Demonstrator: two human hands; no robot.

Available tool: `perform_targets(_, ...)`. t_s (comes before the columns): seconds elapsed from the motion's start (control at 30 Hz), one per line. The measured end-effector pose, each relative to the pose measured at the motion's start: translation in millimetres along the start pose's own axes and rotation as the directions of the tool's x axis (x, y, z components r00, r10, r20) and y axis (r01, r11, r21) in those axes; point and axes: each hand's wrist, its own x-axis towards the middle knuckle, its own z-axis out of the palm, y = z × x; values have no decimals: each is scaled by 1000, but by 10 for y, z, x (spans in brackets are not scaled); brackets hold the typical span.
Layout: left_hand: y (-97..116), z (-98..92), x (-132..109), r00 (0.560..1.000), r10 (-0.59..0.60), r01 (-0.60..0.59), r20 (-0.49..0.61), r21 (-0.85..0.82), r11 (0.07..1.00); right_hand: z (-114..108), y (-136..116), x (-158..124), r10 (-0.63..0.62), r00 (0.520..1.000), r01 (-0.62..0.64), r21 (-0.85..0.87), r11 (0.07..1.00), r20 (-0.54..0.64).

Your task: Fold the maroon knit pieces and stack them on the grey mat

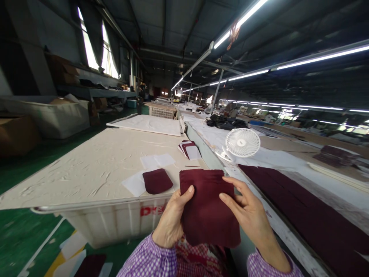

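Note:
A maroon fabric piece hangs between my hands, its top edge uppermost and its lower corners rounded. My left hand grips its left side, thumb on the front. At the upper right, my right hand pinches the piece between thumb and fingers. Just beyond, a smaller maroon piece lies on white paper sheets on the cream-covered board. Farther back on that board sits a small pile of maroon pieces and white paper.
A white fan stands on the long table at right, beside long maroon cloth. Under the board is a white plastic bin. Papers lie on the floor at lower left. Another bin stands at far left.

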Motion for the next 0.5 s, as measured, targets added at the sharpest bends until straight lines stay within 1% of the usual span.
perform_targets(0.17, 3, -6, -11, 1000, 20, -20, -12, 29, 999, -40, 9, -3, 110, 989, -120, 100, 988, 101)
perform_targets(0.23, -4, -13, -17, 1000, 21, -21, -6, 35, 999, -56, 8, -12, 118, 985, -136, 142, 980, 128)
perform_targets(0.37, -10, -6, -30, 1000, 17, -17, 6, 33, 999, -106, -18, -17, 95, 990, -113, 181, 977, 102)
perform_targets(0.4, -5, 2, -34, 1000, 15, -15, 4, 35, 999, -119, -25, -17, 104, 988, -124, 193, 973, 112)
perform_targets(0.5, 18, 37, -45, 1000, 8, -8, -17, 44, 999, -146, -37, -19, 146, 969, -193, 243, 950, 199)
